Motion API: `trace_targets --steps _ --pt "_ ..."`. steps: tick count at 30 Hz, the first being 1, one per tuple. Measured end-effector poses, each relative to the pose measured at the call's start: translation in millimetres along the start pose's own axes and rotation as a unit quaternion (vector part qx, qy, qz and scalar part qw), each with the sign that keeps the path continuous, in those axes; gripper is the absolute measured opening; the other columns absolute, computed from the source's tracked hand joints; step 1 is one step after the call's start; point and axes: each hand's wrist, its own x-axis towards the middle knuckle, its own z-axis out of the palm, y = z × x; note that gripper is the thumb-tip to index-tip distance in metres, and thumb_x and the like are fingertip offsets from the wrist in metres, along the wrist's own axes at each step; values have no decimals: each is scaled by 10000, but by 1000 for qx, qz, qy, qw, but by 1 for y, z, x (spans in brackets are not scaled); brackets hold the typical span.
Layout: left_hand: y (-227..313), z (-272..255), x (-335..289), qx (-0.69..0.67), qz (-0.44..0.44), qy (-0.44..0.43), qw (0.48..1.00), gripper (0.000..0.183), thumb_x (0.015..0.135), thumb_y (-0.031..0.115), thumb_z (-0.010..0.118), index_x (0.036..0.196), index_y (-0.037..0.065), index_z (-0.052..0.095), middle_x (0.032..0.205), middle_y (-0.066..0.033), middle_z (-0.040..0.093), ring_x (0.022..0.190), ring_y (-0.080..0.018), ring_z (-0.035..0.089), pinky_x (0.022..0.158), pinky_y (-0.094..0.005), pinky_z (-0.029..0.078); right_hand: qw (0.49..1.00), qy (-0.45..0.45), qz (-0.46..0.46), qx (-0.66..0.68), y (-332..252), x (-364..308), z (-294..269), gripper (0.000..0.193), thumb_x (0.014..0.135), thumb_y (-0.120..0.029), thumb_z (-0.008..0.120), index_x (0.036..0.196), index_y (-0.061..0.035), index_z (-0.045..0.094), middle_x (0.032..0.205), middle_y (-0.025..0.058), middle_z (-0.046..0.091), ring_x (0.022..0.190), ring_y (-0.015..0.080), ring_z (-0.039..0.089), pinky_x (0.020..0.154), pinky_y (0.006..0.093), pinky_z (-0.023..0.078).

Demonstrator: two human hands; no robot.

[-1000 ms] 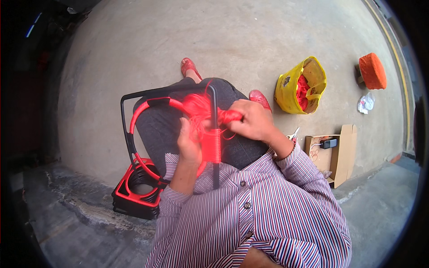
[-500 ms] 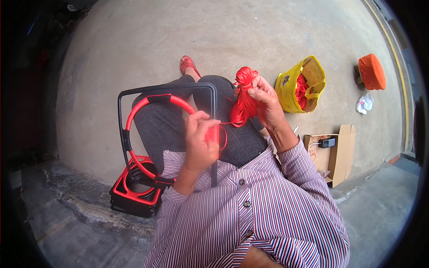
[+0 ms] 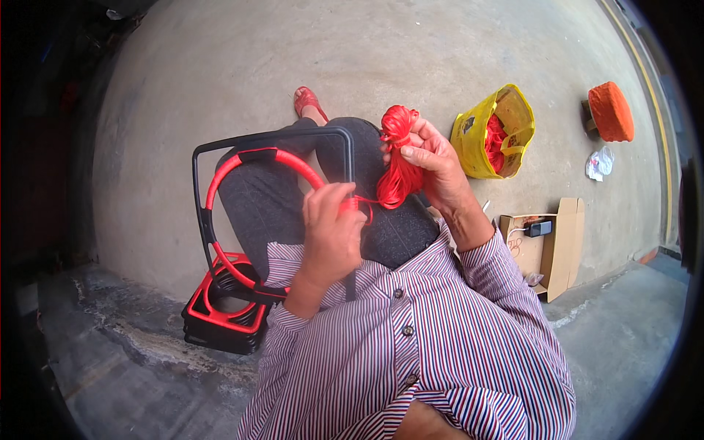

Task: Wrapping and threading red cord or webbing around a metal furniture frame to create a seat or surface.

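Observation:
A black square frame (image 3: 268,136) with a red and black ring (image 3: 211,194) inside it rests over my lap. At its right bar is my left hand (image 3: 330,227), slightly blurred, with the fingers curled in beside the red wrapping there. What those fingers pinch is hidden. My right hand (image 3: 434,165) grips a hank of shiny red cord (image 3: 400,183) at its tied neck, to the right of the frame. A thin red strand runs from the hank's lower end to the bar beside my left hand.
Black and red frames (image 3: 224,319) are stacked at the lower left. To the right stand a yellow bag (image 3: 469,147) with red cord inside and an orange stool (image 3: 611,111). A crumpled plastic bag (image 3: 600,163) and an open cardboard box (image 3: 565,249) with a dark device lie on the floor.
My left hand has risen slightly and its spread fingers have curled in at the frame's right bar. The right hand still grips the hank, moved slightly up and left.

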Motion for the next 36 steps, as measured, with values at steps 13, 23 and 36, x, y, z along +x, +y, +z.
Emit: trace_targets --steps 13,23,36 --pt "-3 6 -9 -52 90 218 970 211 781 -48 614 983 -9 570 696 -119 555 548 -296 548 503 -397 440 839 -155 -167 -493 27 -6 47 284 736 -153 703 1004 -66 666 915 97 660 880 299 581 791 384 479" --pt "-22 -16 16 -250 -185 158 937 86 914 34 610 989 -8 609 769 28 583 663 -17 494 568 -191 392 726 -234 -160 -626 13 -13 55 456 644 -195 750 1063 -104 596 917 70 586 938 287 530 863 421 404" --pt "-39 -9 14 -553 -201 119 800 245 835 24 523 1078 -11 534 897 -27 571 793 -60 515 703 -188 407 960 -166 46 -223 0 -11 51 356 753 -78 762 1079 -23 628 971 79 612 913 187 592 820 286 467"
